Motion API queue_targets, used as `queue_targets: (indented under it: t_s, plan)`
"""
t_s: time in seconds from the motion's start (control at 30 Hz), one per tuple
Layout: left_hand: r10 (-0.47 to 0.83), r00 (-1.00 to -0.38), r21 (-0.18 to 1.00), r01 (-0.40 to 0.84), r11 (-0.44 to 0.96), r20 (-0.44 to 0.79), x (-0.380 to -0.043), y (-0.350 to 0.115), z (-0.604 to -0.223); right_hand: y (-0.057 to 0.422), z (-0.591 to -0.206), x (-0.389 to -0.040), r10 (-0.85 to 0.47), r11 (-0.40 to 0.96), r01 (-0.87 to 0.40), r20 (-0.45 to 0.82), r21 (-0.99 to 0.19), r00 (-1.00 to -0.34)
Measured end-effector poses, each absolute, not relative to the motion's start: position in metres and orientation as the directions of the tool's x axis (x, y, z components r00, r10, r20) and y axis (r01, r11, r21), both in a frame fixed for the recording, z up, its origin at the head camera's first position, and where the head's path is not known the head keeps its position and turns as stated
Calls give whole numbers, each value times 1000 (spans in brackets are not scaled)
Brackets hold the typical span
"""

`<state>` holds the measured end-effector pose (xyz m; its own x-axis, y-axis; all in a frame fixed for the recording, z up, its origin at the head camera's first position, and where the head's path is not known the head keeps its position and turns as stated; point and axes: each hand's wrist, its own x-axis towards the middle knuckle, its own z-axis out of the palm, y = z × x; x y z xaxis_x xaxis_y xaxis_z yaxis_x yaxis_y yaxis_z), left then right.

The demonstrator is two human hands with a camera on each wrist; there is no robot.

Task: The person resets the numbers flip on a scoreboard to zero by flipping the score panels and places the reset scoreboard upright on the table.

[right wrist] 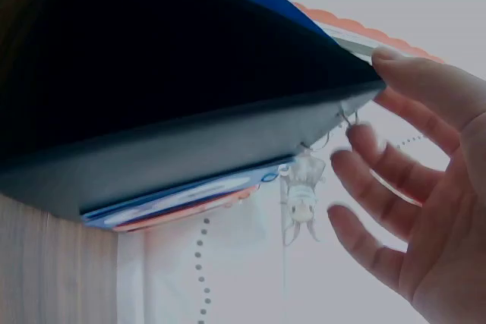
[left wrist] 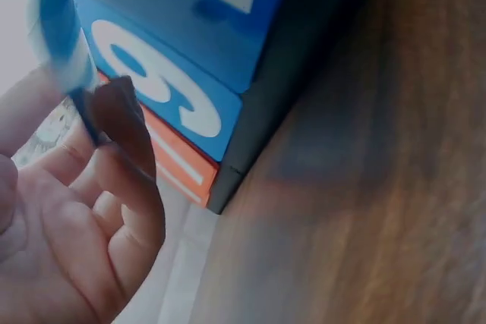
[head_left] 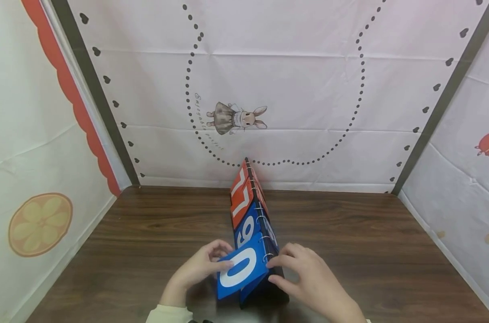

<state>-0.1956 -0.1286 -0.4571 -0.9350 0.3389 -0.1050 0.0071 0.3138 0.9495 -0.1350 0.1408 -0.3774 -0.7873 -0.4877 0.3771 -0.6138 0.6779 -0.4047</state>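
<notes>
A tent-shaped tabletop flip scoreboard (head_left: 255, 207) stands lengthwise on the table, with ring-bound number cards over its black frame. My left hand (head_left: 206, 264) pinches the free edge of the nearest blue card (head_left: 239, 268), marked with a white 0, lifting it off the slope. In the left wrist view, a blue card with a white 6 (left wrist: 156, 81) lies flat farther along. At the near end of the ridge is my right hand (head_left: 305, 273), its thumb at the frame's edge and its index finger by the rings (right wrist: 349, 115). Its fingers are spread and loosely bent.
Red cards (head_left: 241, 193) hang on the far half of the scoreboard, close to the back wall cloth (head_left: 309, 98). Dark wood tabletop (head_left: 357, 233) extends on both sides. White printed cloth walls (head_left: 38, 148) enclose the left, back and right.
</notes>
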Motion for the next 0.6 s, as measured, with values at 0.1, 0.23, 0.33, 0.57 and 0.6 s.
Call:
queue_targets:
  t_s: [0.1, 0.23, 0.33, 0.57, 0.6]
  plan:
    - [302, -948, 925, 21, 379, -103, -196, -124, -457, 143, -377, -136, -512, 637, -643, 390, -425, -765]
    - [191, -981, 883, 61, 465, -32, -194, -118, -449, 144, -375, -134, -521, 607, -629, 354, -485, -776]
    - [137, -990, 827, 96, 554, 24, -191, -111, -437, 148, -371, -133, -540, 595, -610, 301, -523, -786]
    - [245, -967, 774, 210, 597, 73, -183, -89, -399, 177, -349, -151, -700, 408, -729, 325, -549, -636]
    - [263, -962, 789, 219, 574, 76, -184, -86, -394, 182, -346, -159, -698, 372, -748, 366, -550, -616]
